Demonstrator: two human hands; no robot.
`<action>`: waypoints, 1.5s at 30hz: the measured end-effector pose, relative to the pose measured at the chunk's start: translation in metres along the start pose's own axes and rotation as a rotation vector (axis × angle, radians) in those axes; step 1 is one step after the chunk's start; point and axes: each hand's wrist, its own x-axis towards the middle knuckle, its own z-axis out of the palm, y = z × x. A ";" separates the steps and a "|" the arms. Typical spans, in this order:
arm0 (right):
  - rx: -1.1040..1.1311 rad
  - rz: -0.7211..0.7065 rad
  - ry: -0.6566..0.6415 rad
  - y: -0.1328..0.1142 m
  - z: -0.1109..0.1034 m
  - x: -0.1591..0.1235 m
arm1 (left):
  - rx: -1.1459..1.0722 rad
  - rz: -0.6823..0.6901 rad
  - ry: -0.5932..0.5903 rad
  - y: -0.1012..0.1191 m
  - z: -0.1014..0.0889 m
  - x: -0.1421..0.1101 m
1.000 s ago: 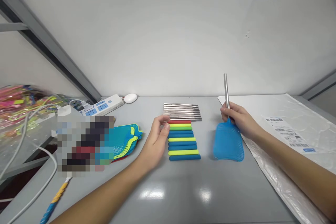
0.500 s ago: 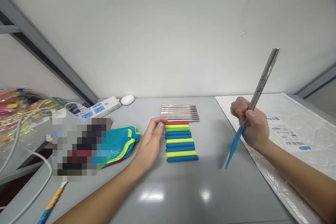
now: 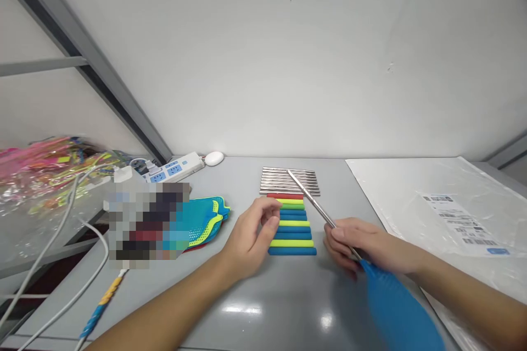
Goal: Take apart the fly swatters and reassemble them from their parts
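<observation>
My right hand [image 3: 362, 249] is closed around the neck of a blue fly swatter [image 3: 395, 307], whose mesh head points toward me at the lower right. Its steel rod [image 3: 310, 200] slants up and left, crossing above a row of coloured foam grips [image 3: 291, 225]. My left hand [image 3: 251, 233] rests at the left end of that row, fingers curled against the grips, holding nothing I can make out. Behind the grips lies a row of several bare steel rods [image 3: 274, 181].
A stack of blue, yellow and red swatter heads [image 3: 206, 219] lies to the left, beside a blurred patch. A power strip [image 3: 175, 167] and a white mouse [image 3: 214, 158] sit at the back left. A plastic bag with a label [image 3: 453, 203] covers the right side.
My right hand swung the swatter from upright at the right down and left, turning it so the rod now points over the grips and the head toward me. The left hand barely moved.
</observation>
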 end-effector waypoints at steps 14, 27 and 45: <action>0.233 -0.253 0.519 0.003 -0.010 -0.001 | -0.164 0.071 -0.215 0.027 0.009 -0.007; 0.239 -0.294 0.428 0.007 -0.006 0.002 | 0.649 0.674 -0.165 0.016 -0.011 0.030; 0.100 -0.239 0.492 0.014 -0.030 0.003 | -0.053 -0.172 0.686 0.028 -0.054 0.025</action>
